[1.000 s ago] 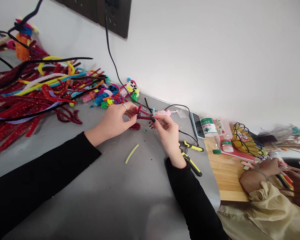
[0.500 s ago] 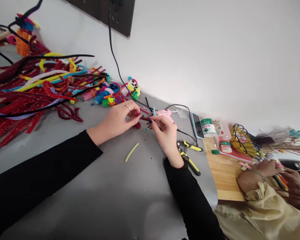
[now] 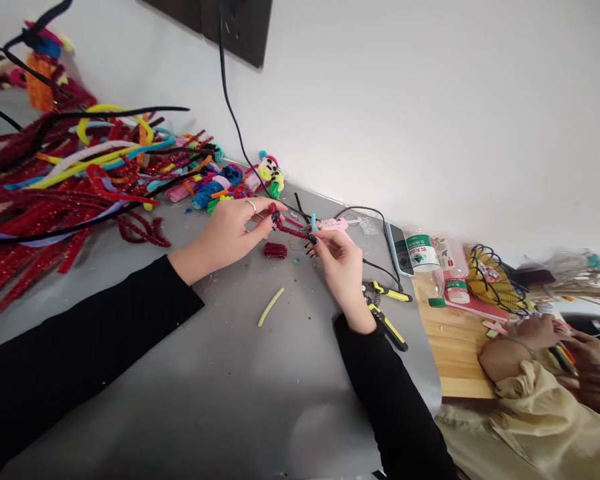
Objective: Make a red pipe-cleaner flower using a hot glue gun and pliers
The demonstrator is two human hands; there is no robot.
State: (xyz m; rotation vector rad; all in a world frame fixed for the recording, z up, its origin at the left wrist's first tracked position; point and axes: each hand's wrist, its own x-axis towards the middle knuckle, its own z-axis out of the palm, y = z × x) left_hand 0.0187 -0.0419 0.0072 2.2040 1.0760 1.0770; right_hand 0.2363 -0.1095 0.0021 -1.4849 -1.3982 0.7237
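Both my hands pinch a short dark red pipe cleaner (image 3: 291, 231) above the grey table (image 3: 220, 373). My left hand (image 3: 230, 233), with a ring on one finger, grips its left end with closed fingers. At the other end my right hand (image 3: 337, 260), dark nails showing, holds it the same way. A small coiled red piece (image 3: 275, 250) lies on the table just below the pipe cleaner. A pale yellow-green cut piece (image 3: 271, 307) lies nearer to me.
A big heap of red and coloured pipe cleaners (image 3: 65, 180) fills the left. Small pipe-cleaner figures (image 3: 267, 172), a pink glue gun (image 3: 333, 225) with its black cord, yellow-black pliers (image 3: 387, 313) and a phone (image 3: 401, 250) lie around. Another person's hands (image 3: 540, 347) work at a wooden table on the right.
My hands lifted slightly and drew apart, so the red pipe cleaner now stretches between them and the coiled red piece lies uncovered below. The view shifted a little.
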